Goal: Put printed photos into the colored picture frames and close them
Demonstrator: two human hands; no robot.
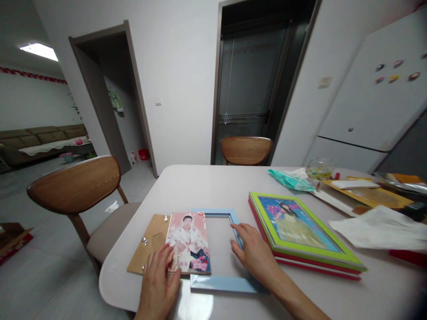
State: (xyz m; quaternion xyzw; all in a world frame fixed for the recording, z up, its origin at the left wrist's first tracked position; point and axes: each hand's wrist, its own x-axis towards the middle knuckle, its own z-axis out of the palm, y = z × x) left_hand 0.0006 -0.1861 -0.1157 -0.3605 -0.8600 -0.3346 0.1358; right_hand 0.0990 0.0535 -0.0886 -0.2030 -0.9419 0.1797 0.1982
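Observation:
A light blue picture frame (223, 282) lies flat on the white table (207, 186), its opening bare. A pink printed photo (188, 242) lies over the frame's left side and partly on a brown backing board (151, 243) with metal clips. My left hand (159, 280) rests flat on the photo's lower left corner, fingers spread. My right hand (254, 253) rests on the frame's right side, fingers stretched along its inner edge.
A stack of frames, green one on top (302, 231) over a red one (316, 266), lies to the right. Papers (380, 229), a teal cloth (290, 180) and a glass bowl (319, 169) sit at the far right. Wooden chairs stand at the left (75, 186) and the far side (246, 150).

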